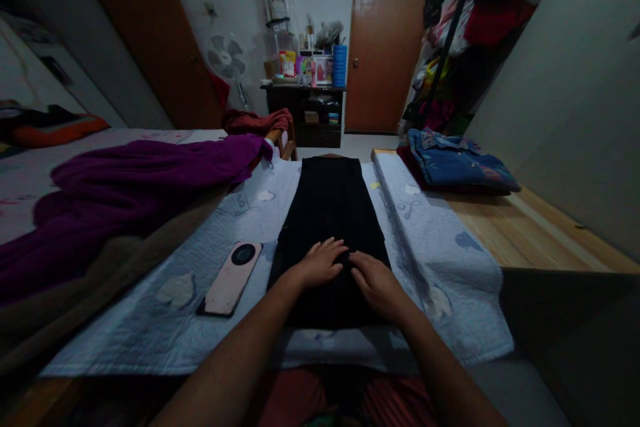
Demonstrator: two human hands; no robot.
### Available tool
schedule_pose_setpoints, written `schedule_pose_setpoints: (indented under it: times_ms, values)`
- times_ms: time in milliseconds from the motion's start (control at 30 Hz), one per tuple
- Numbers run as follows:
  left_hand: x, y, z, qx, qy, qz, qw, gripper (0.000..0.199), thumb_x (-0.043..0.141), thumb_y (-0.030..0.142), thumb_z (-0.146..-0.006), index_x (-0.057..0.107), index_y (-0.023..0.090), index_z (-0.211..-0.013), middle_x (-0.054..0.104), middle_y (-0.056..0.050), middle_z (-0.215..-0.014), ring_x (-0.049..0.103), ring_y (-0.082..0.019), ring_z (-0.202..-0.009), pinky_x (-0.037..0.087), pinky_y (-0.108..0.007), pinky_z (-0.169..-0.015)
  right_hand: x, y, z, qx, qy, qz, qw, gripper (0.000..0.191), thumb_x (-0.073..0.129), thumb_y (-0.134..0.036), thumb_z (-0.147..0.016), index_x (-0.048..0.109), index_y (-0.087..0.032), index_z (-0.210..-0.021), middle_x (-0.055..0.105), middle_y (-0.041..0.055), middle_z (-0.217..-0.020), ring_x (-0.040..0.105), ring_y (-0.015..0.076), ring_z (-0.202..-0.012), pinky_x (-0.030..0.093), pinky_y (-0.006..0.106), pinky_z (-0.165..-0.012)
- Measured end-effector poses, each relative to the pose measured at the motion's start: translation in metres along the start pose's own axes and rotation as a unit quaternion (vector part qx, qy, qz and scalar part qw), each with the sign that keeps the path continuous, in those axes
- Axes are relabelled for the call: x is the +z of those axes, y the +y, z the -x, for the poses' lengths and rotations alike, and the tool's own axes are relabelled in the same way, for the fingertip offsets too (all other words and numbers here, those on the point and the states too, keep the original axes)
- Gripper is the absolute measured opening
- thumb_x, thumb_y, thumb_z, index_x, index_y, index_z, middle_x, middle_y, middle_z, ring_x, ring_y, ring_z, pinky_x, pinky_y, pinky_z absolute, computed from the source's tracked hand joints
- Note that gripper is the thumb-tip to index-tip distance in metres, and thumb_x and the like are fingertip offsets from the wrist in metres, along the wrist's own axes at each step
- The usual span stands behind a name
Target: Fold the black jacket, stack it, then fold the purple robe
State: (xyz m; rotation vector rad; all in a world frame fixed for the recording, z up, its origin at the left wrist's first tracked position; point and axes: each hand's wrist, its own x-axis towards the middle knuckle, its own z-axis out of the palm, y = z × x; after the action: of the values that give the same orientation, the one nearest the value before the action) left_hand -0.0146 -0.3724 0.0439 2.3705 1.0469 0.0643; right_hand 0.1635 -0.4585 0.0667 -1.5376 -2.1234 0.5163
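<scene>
A black folded garment lies flat and lengthwise in front of me; its exact kind I cannot make out. My left hand rests palm down on its middle, fingers stretched out toward the right. Close beside it, my right hand lies flat on the same black cloth, fingers pointing up and to the left. Neither hand grips anything. Under the garment spreads a pale blue quilted cover. To the left of the garment a pink phone lies with its round black camera facing up.
A purple blanket and a brown one are heaped on the left. Folded denim clothing sits on the wooden surface at right. Farther back stand a fan and a dark cabinet bearing several items.
</scene>
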Motion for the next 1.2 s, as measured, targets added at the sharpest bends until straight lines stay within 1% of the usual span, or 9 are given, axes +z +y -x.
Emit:
schedule_pose_setpoints:
  times_ms: [67,233,433,567,733,833,900,1100,1200]
  values:
    - [0.006,-0.003,-0.002,-0.002,-0.002,-0.016,1.0,0.052,0.044,0.033,-0.09,0.039,0.026,-0.142,0.029,-0.007,-0.156,0.017,-0.024,-0.145,0.015,-0.053,-0.115,0.01,0.011,-0.008,0.006,0.024,0.038,0.999,0.04,0.043,-0.021,-0.091,0.055,-0.013,-0.129,0.054,0.0148,-0.137,0.046,0.0243,-0.13,0.036,0.043,-0.109]
    - [0.01,-0.004,-0.002,-0.005,0.001,-0.03,1.0,0.054,0.045,0.035,-0.089,0.039,0.026,-0.142,0.03,-0.007,-0.155,0.018,-0.024,-0.145,0.016,-0.053,-0.115,0.024,0.023,-0.011,0.014,-0.042,0.076,0.996,0.046,0.047,-0.027,-0.09,0.052,-0.008,-0.132,0.048,0.0188,-0.142,0.04,0.0274,-0.135,0.032,0.046,-0.112]
    - [0.012,-0.002,-0.001,-0.011,0.013,-0.033,0.999,0.054,0.046,0.034,-0.088,0.04,0.026,-0.141,0.03,-0.006,-0.156,0.018,-0.024,-0.145,0.016,-0.052,-0.115,0.023,0.008,0.01,0.017,-0.074,0.084,0.994,0.046,0.046,-0.032,-0.092,0.054,-0.008,-0.131,0.048,0.0182,-0.142,0.04,0.0282,-0.135,0.031,0.046,-0.112]
    - [0.014,0.003,0.005,0.001,0.079,-0.039,0.996,0.048,0.05,0.031,-0.087,0.049,0.022,-0.134,0.04,-0.008,-0.15,0.028,-0.025,-0.142,0.021,-0.05,-0.114,0.022,-0.003,0.025,0.029,-0.078,0.084,0.993,0.048,0.051,-0.03,-0.089,0.053,-0.01,-0.132,0.048,0.017,-0.142,0.039,0.0303,-0.135,0.032,0.049,-0.111]
    - [0.007,0.022,0.034,0.033,0.199,-0.037,0.979,0.024,0.045,0.025,-0.092,0.063,0.019,-0.105,0.062,-0.008,-0.115,0.055,-0.02,-0.11,0.041,-0.035,-0.099,0.016,-0.008,0.029,-0.003,-0.023,0.052,0.998,0.045,0.05,-0.022,-0.086,0.055,-0.008,-0.129,0.053,0.0167,-0.138,0.043,0.0272,-0.133,0.033,0.045,-0.113]
    - [0.003,0.03,0.06,0.049,0.206,-0.049,0.976,0.022,0.042,0.027,-0.094,0.063,0.019,-0.098,0.062,-0.007,-0.102,0.056,-0.02,-0.098,0.043,-0.035,-0.092,0.018,-0.009,0.031,-0.047,0.028,0.025,0.998,0.05,0.048,-0.017,-0.085,0.048,-0.01,-0.134,0.04,0.0153,-0.148,0.03,0.0246,-0.14,0.03,0.046,-0.114]
    - [0.004,0.031,0.077,0.064,0.19,-0.049,0.979,0.021,0.046,0.028,-0.093,0.061,0.019,-0.104,0.062,-0.007,-0.106,0.055,-0.021,-0.1,0.043,-0.036,-0.092,0.021,-0.009,0.033,-0.073,0.014,0.008,0.997,0.052,0.047,-0.017,-0.086,0.045,-0.013,-0.138,0.038,0.0138,-0.15,0.029,0.0232,-0.141,0.03,0.047,-0.114]
    - [0.012,0.024,0.102,0.103,0.124,-0.034,0.986,0.073,0.074,0.043,-0.071,0.042,0.021,-0.134,0.053,-0.01,-0.134,0.049,-0.027,-0.12,0.035,-0.044,-0.105,0.032,-0.008,0.039,-0.062,-0.07,0.034,0.995,0.07,0.061,-0.028,-0.079,0.038,-0.013,-0.143,0.039,0.0159,-0.149,0.035,0.0255,-0.138,0.028,0.049,-0.113]
    - [0.013,0.022,0.102,0.097,0.098,-0.045,0.989,0.086,0.079,0.04,-0.064,0.038,0.022,-0.137,0.051,-0.01,-0.138,0.047,-0.028,-0.123,0.032,-0.045,-0.107,0.032,-0.007,0.039,-0.065,-0.087,0.045,0.993,0.078,0.063,-0.026,-0.074,0.034,-0.011,-0.145,0.037,0.017,-0.15,0.033,0.0254,-0.139,0.026,0.048,-0.114]
